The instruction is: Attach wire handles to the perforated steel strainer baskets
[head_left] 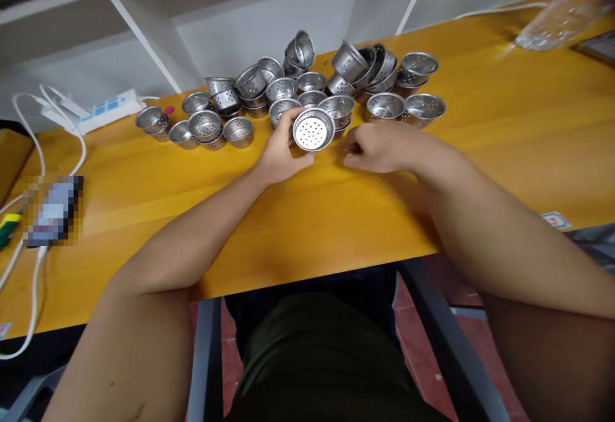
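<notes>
A round metal cup with a perforated base [313, 130] is in my left hand [282, 153], its fingers and thumb around the left side of the rim. Just right of that cup, my right hand [377, 146] is held low over the table with its fingers curled. Whether anything sits between those fingers is hidden. Behind both hands, several similar cups stand in a loose cluster, some stacked or tilted. One cup [425, 108] stands behind my right wrist, and another [239, 131] stands left of my left hand.
The wooden table [298, 230] has a white power strip [108, 111] at the back left. A phone [54, 212] with white cables lies at the left. A clear plastic bottle [560, 22] lies at the back right. Chair arms flank the lap below the front edge.
</notes>
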Available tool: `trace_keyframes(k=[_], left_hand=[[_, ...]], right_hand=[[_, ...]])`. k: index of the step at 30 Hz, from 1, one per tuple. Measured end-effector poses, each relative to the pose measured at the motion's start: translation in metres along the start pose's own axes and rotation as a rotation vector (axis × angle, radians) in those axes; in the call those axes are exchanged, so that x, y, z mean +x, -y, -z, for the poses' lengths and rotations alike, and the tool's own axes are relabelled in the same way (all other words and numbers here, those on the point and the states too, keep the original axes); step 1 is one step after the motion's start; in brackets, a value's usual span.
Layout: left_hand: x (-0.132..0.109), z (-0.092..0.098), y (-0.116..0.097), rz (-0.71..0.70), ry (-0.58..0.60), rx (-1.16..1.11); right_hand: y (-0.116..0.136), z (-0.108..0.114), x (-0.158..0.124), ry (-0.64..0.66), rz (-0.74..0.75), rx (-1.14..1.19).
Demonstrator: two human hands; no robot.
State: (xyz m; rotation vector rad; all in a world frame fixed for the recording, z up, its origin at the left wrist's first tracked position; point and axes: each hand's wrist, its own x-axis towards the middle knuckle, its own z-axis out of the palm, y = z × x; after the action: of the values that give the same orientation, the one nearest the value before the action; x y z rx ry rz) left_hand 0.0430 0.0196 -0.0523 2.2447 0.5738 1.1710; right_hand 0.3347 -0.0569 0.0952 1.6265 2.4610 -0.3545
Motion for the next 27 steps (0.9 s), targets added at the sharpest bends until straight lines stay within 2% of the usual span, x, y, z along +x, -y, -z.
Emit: trace_keyframes(k=[4, 8, 11, 14, 20, 25, 27], left_hand=[[-0.001, 0.001, 0.002, 0.025, 0.009, 0.005], [-0.001, 0.000, 0.000, 0.068, 0.012, 0.002], [-0.001, 0.000, -0.001, 0.129, -0.007, 0.000], [0.000, -0.001, -0.001, 0.171, -0.024, -0.012], [0.001, -0.004, -0.010, 0.210, -0.048, -0.032], [0.001, -0.004, -0.016, 0.201, -0.024, -0.029], [0.001, -0.003, -0.013, 0.186, -0.006, -0.041]], right_hand=[[-0.007, 0.010, -0.004, 0.015, 0.071, 0.188], [-0.015, 0.010, -0.007, 0.080, 0.124, 0.596], [-0.018, 0.011, -0.010, 0.020, 0.168, 0.787], [-0.018, 0.018, -0.017, -0.094, 0.190, 0.814], [-0.015, 0.031, -0.028, -0.240, 0.087, 0.736], [0.003, 0.014, -0.016, -0.395, 0.172, 0.738], [0.012, 0.005, -0.011, -0.420, 0.195, 0.703]])
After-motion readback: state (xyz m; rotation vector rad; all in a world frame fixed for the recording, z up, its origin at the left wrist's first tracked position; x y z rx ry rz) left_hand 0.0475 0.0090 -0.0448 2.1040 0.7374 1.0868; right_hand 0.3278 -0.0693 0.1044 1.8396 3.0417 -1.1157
